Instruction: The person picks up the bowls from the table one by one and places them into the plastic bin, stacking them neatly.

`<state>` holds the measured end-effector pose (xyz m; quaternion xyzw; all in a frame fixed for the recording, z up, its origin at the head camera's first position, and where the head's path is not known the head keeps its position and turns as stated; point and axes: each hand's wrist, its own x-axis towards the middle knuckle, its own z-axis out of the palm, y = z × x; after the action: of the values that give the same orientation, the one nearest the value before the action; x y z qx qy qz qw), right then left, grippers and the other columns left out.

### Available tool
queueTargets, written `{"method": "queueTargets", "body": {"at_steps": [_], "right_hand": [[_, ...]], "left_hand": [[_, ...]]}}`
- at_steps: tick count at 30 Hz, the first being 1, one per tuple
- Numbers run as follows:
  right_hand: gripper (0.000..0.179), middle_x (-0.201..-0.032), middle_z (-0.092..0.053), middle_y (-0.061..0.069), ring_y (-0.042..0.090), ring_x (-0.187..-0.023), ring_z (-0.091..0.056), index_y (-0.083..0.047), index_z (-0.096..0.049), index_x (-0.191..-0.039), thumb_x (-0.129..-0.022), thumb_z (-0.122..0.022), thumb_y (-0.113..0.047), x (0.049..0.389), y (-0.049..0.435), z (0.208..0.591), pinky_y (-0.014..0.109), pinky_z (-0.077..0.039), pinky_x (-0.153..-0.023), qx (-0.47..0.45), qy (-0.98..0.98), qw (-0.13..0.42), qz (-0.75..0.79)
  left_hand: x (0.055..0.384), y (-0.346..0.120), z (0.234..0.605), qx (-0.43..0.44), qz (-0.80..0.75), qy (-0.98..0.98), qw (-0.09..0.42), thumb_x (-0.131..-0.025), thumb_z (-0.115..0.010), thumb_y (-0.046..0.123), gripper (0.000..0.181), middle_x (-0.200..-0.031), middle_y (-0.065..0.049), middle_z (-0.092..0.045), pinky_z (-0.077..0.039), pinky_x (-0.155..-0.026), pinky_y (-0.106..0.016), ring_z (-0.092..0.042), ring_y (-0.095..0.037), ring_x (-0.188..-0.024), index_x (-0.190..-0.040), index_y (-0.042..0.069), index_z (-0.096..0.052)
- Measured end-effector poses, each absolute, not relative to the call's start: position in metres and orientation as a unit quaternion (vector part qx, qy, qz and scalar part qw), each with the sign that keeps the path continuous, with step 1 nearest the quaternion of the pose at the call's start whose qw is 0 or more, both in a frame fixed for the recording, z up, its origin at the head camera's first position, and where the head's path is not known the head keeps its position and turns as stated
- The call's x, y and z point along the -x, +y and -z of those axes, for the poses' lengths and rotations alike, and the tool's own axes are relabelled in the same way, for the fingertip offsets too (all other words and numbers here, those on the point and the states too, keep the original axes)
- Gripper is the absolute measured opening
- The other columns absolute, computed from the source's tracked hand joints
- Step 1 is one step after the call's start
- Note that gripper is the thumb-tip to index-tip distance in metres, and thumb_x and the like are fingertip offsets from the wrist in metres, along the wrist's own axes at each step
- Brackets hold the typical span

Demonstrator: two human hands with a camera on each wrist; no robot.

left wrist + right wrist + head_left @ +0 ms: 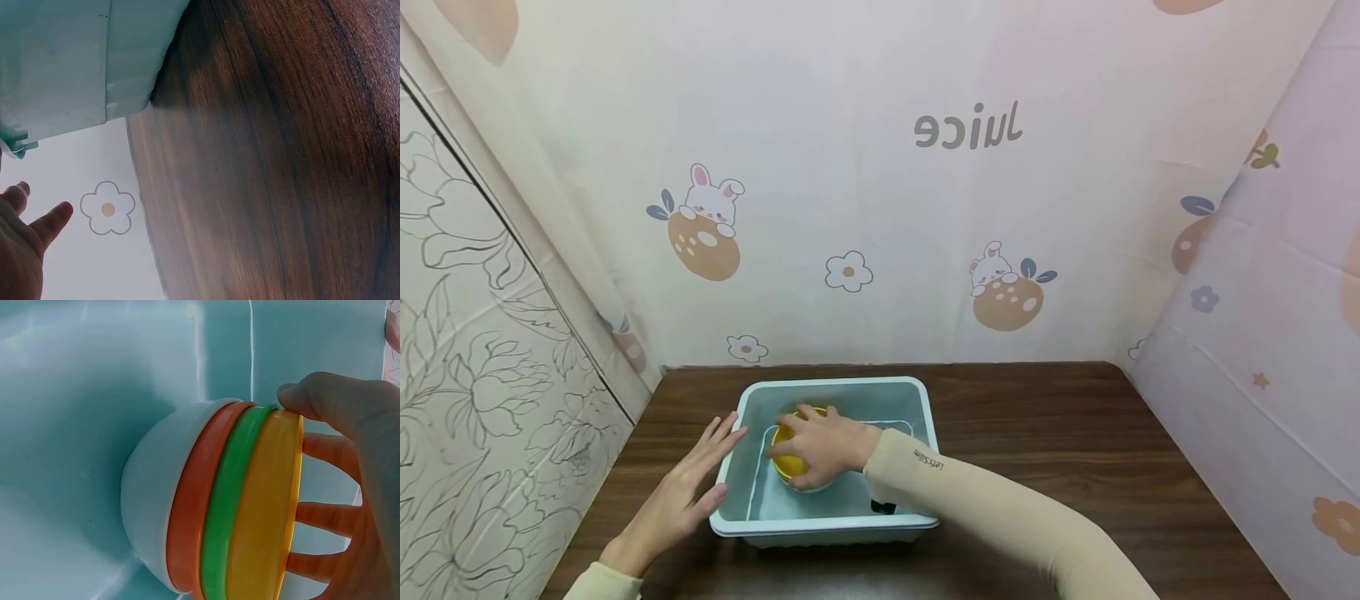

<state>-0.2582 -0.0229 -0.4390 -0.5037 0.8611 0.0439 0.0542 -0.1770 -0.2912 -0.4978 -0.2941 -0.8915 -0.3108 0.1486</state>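
A pale blue-green plastic basin (827, 525) stands on the table. Inside it sits a stack of nested bowls: yellow (265, 500) uppermost, then green (226, 500), orange (195, 500) and white (156, 500). My right hand (831, 446) reaches down over the stack and grips the yellow bowl at its rim, thumb on one side and spread fingers across the other. My left hand (681, 492) lies along the basin's left side, its fingers extended and fingertips right at the rim. From the left wrist, only part of that hand shows, beside the basin's outer wall (56, 69).
The table (1022, 417) has a dark wood-grain top and extends to the right of the basin. A patterned white curtain (850, 167) hangs behind it, and more printed cloth (1262, 333) flanks the right. A flower-patterned panel (482, 400) borders the left.
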Motion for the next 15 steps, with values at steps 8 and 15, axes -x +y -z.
{"method": "queueTargets", "body": {"at_steps": [8,15], "right_hand": [[0.056,-0.161,-0.041,0.005,0.035,-0.143,-0.041,-0.043,-0.054,-0.148,-0.094,-0.063,-0.055,0.2582,-0.0231,0.4403,0.06,-0.052,-0.1,0.493,0.867,0.058,-0.042],[0.056,-0.161,-0.042,0.005,0.034,-0.143,-0.041,-0.043,-0.053,-0.148,-0.094,-0.063,-0.055,0.257,-0.023,0.4408,0.061,-0.052,-0.1,0.489,0.869,0.059,-0.042]], "left_hand": [[0.1782,-0.2913,0.499,0.298,0.313,-0.889,0.151,-0.092,-0.064,0.014,0.072,-0.169,-0.012,-0.031,-0.037,-0.101,-0.08,-0.015,-0.026,-0.16,-0.159,0.019,-0.041],[0.1776,-0.2911,0.4996,0.299,0.316,-0.887,0.153,-0.092,-0.064,0.014,0.072,-0.168,-0.013,-0.031,-0.036,-0.101,-0.08,-0.015,-0.026,-0.16,-0.159,0.018,-0.041]]}}
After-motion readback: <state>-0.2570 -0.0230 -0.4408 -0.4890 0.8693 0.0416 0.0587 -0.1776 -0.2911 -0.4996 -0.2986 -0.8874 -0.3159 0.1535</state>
